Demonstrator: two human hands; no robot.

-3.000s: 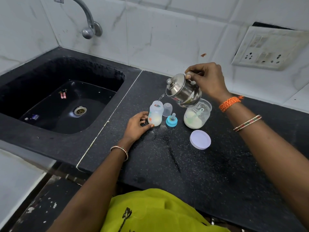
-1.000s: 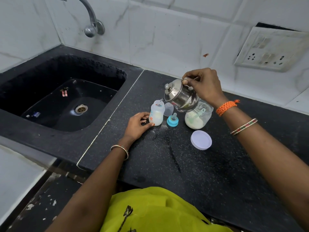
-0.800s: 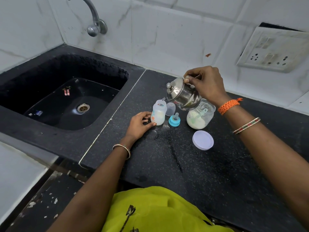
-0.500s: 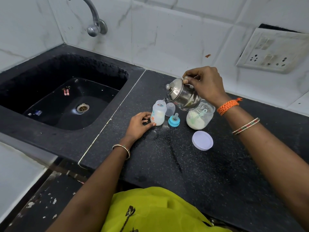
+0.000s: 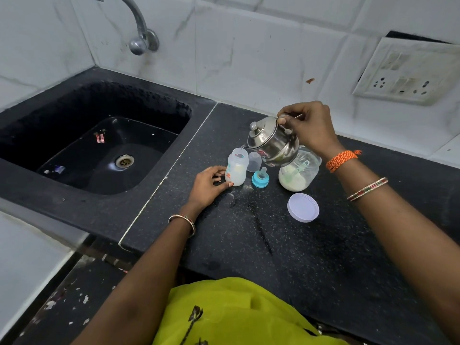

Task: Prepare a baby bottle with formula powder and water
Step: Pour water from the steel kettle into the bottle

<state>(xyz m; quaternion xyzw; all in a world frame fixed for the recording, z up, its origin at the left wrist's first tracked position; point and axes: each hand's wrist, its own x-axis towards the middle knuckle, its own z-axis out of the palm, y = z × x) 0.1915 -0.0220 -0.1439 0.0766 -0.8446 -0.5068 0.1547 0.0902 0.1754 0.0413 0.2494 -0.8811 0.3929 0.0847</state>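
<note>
Head view: right hand (image 5: pixel 307 128) grips steel kettle (image 5: pixel 272 143), tilted, spout over open baby bottle (image 5: pixel 236 168) upright on table (image 5: pixel 286 245); left hand (image 5: pixel 207 186) fingers curl round bottle base.

Baby bottle (image 5: pixel 236 169): translucent, upright on counter (image 5: pixel 311 257), uncapped, milky liquid in lower part. Steel kettle (image 5: pixel 272 141): lidded, tilted, spout over bottle mouth, water streaming in. Blue teat ring (image 5: pixel 260 179) beside bottle. Open powder jar (image 5: pixel 300 171) behind kettle.

Our left hand (image 5: pixel 207 184) curls low at frame center; our right hand (image 5: pixel 308 128), raised upper right, is clenched, wrist bent.
</note>
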